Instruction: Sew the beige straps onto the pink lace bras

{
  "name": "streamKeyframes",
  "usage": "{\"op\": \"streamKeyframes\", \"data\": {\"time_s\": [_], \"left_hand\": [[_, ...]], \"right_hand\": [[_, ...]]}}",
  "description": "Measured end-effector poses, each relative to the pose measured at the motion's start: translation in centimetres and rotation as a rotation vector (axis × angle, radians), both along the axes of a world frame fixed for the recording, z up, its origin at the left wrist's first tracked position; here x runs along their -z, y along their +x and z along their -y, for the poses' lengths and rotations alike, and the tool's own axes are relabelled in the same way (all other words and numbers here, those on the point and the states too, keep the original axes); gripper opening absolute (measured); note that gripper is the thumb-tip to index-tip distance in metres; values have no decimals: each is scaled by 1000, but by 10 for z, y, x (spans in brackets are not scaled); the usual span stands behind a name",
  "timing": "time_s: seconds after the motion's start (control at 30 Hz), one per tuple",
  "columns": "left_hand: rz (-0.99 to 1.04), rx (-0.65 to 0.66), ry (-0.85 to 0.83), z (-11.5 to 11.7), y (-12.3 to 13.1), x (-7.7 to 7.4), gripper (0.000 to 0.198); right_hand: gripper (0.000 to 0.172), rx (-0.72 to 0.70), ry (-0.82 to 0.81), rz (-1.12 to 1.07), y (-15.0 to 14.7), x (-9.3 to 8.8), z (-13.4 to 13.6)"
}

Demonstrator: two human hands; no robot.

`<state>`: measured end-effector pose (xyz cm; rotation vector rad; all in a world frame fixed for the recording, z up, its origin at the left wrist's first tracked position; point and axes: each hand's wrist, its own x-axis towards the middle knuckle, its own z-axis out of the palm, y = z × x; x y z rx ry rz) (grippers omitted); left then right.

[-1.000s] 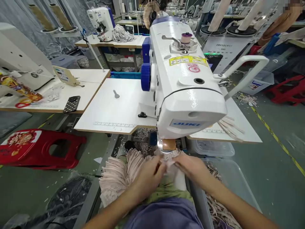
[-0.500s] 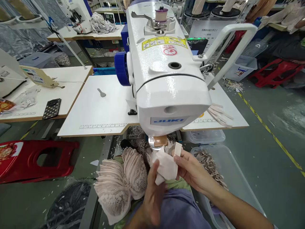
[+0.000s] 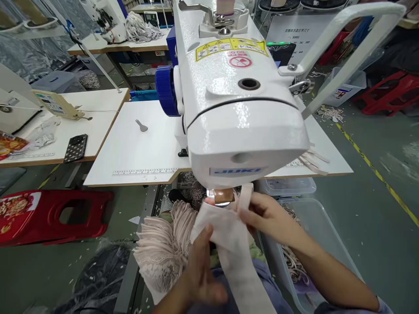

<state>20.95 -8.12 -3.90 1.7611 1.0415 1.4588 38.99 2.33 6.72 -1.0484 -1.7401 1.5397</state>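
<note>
A pale pink bra [image 3: 225,226] lies between my two hands just below the sewing machine's head, its smooth wide band hanging down over my lap. My right hand [image 3: 268,213] pinches it at a narrow strap by its upper right edge. On the left side, my left hand [image 3: 199,266] has its thumb against the cloth, and a fingertip shows above its top edge; the other fingers are hidden and the lower hand is blurred. A nested stack of pink lace bra cups [image 3: 160,248] rests left of it. The needle area is hidden behind the machine head.
The white JUKI sewing machine [image 3: 242,135] stands in front on a white table [image 3: 140,152] bearing a small grey tool [image 3: 141,125]. Clear bins [image 3: 322,226] with strap scraps are at right. A red stool [image 3: 81,213] stands left, a phone [image 3: 76,148] on the neighbouring table.
The bra, bunched up in my hands before, is now spread out with its band hanging towards me. My right hand has moved slightly right and up. The view has shifted closer to the machine.
</note>
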Motion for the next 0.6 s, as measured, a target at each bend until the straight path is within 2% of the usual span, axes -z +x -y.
{"op": "streamKeyframes", "data": {"time_s": [0.07, 0.13, 0.2, 0.3, 0.37, 0.43, 0.53, 0.6], "left_hand": [[-225, -55, 65, -17, -8, -9, 86], [-444, -93, 35, -31, -13, -16, 79], [-589, -110, -39, -38, -15, -21, 71], [-727, -97, -147, -40, -13, -28, 60], [-765, -87, -164, -39, -12, -32, 57], [-772, -92, -148, -38, -12, -35, 58], [-788, -110, -143, -40, -14, -40, 59], [-806, -122, -170, -41, -15, -43, 59]], "right_hand": [[18, 171, 204, 142, -8, 12, -11], [12, 285, 281, 197, -15, 24, -20], [14, 343, 174, 131, -20, 36, -25], [23, 322, -165, -141, -24, 50, -28], [24, 307, -263, -270, -25, 54, -31], [22, 326, -166, -243, -26, 55, -37], [21, 332, 83, -62, -25, 50, -48], [20, 313, 160, 6, -26, 45, -55]]}}
